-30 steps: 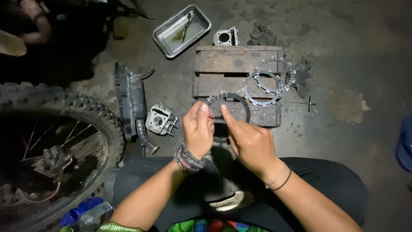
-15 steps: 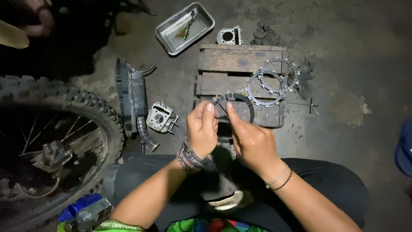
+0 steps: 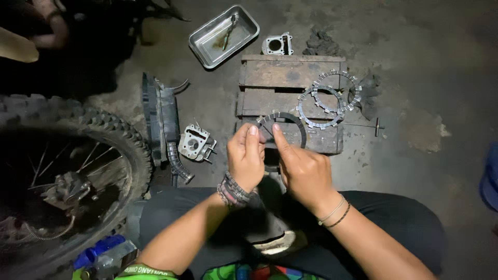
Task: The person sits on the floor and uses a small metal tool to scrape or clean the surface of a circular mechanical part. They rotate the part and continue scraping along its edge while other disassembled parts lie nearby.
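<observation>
dark toothed ring-shaped clutch plate [image 3: 284, 126], held up over the near edge of the weathered wooden pallet block [image 3: 290, 78], pinched at its lower left arc. left hand [image 3: 246, 158] closed on the ring's left side, thumb and forefinger tips pressed together over the rim; beaded bracelets at that wrist. right hand [image 3: 303, 168] just beside it, forefinger laid up along the ring's inner lower edge, other fingers curled under; grip clamped on the same ring, most of the ring standing clear above both sets of fingertips. beyond, on the pallet block's right half, two more toothed metal clutch rings [image 3: 328, 99] overlapping each other, flat. thin metal t-handle rod [image 3: 363, 125] lying just right of the block. further off, a shallow steel tray [image 3: 224, 35] at upper left, small grey engine cylinder [image 3: 277, 44] beside it. left of the hands, a grey cylinder head casting [image 3: 194, 143] on the concrete floor, then a knobby motorcycle tyre [image 3: 78, 171].
</observation>
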